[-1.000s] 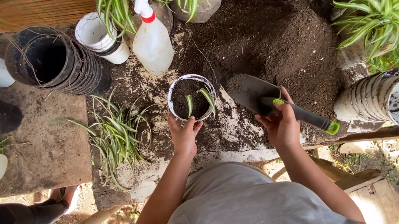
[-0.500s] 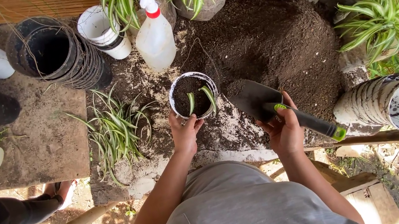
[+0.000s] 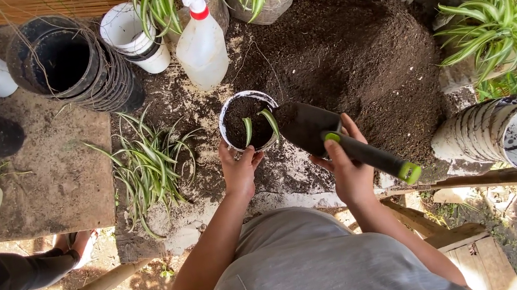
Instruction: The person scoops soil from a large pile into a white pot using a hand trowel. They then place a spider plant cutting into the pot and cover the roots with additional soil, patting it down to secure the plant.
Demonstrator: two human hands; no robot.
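Note:
My left hand [image 3: 238, 171] grips the near rim of a small white pot [image 3: 249, 122] filled with dark soil, with two green striped leaves standing in it. My right hand [image 3: 345, 168] holds a trowel [image 3: 335, 136] by its black handle with green ends. The trowel's dark blade reaches to the pot's right rim. Behind both lies a large mound of dark soil [image 3: 342, 56] on the work table.
A spray bottle [image 3: 200, 40] stands just behind the pot. Loose striped plantlets [image 3: 147, 163] lie to the left. Stacked black pots [image 3: 71, 65] and white pots [image 3: 515, 131] lie on their sides. Potted striped plants [image 3: 498, 18] line the back and right. Another person's leg [image 3: 6, 281] is at lower left.
My right hand has swung the trowel left, from the foot of the soil mound to the pot's right rim. My left hand stays on the pot.

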